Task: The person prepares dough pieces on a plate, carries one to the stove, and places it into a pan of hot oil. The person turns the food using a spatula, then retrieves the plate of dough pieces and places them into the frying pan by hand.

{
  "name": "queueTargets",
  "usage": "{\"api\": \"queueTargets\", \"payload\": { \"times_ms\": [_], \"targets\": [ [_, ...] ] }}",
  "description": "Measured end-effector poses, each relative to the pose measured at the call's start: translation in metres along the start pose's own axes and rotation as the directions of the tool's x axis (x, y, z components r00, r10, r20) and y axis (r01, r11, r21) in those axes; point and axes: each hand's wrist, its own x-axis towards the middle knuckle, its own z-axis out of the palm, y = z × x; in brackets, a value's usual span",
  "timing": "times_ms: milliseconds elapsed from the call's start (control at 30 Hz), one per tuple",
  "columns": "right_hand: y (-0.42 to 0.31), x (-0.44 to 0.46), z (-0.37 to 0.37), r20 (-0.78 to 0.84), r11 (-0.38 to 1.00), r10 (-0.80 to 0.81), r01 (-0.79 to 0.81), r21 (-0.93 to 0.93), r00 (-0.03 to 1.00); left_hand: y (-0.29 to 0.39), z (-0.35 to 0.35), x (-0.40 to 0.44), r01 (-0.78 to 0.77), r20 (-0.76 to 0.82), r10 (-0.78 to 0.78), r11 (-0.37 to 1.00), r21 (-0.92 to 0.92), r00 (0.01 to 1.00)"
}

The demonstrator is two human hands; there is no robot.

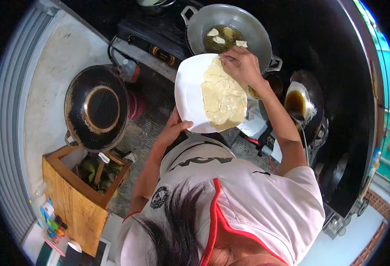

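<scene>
My left hand (176, 127) grips the near left rim of a white plate (189, 88), its thumb on top. A flat, pale yellow sheet of dough (224, 95) covers the plate's right side and hangs past the rim. My right hand (243, 66) is closed at the sheet's far edge, fingers bent and pinching the dough there; its fingertips are partly hidden. Just beyond the plate stands a large metal wok (204, 26) with oil in the bottom. Several pale dough pieces (218, 40) lie in the oil, and one (241, 44) shows just beyond my right hand's knuckles.
A dark wok (73, 106) sits at the left, above a wooden cabinet (73, 199). On the right is another dark pan (315, 88) with brown liquid and a ladle (297, 116). The black stove (159, 33) and a pot (157, 3) are at the back.
</scene>
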Motion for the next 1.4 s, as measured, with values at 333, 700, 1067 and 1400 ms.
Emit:
{"api": "queueTargets", "payload": {
  "times_ms": [333,700,1067,1400],
  "targets": [
    [-0.014,-0.004,-0.004,0.111,0.978,-0.184,0.193,-0.080,0.977,0.011,-0.005,0.010,0.008,0.052,-0.013,0.995,0.095,0.999],
    [0.010,0.016,-0.002,0.267,0.923,-0.339,0.374,-0.090,0.902,0.006,0.015,0.016,0.121,0.025,-0.122,0.992,0.040,0.992],
    [0.044,0.005,-0.017,0.367,0.866,-0.466,0.500,0.001,0.805,-0.024,0.057,0.028,0.071,-0.105,-0.072,0.997,-0.007,0.992],
    [0.082,0.004,-0.031,0.164,0.855,0.018,-0.100,0.508,0.986,-0.045,0.054,0.023,0.024,-0.263,-0.082,0.976,-0.215,0.961]
  ]
}}
